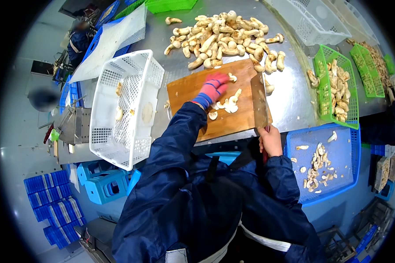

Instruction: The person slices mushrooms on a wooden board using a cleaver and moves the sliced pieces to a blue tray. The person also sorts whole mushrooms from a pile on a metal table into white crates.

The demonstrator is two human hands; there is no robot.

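Observation:
My left hand (214, 86), in a pink and blue striped glove, is blurred above a wooden cutting board (184, 88). A cut mushroom piece (232, 77) lies just beyond its fingers, and I cannot tell whether they hold anything. My bare right hand (270, 141) grips the red handle of a cleaver (260, 102) at the board's right edge. The broad blade points away from me. Pale mushroom slices (230, 104) are scattered on the board between the glove and the blade.
Whole mushrooms (220, 37) are heaped behind the board on a steel table (291, 85). A white plastic basket (141, 128) with a few pieces stands left. To the right are a green basket (322, 88) of mushrooms and a blue mesh tray (344, 164) with slices.

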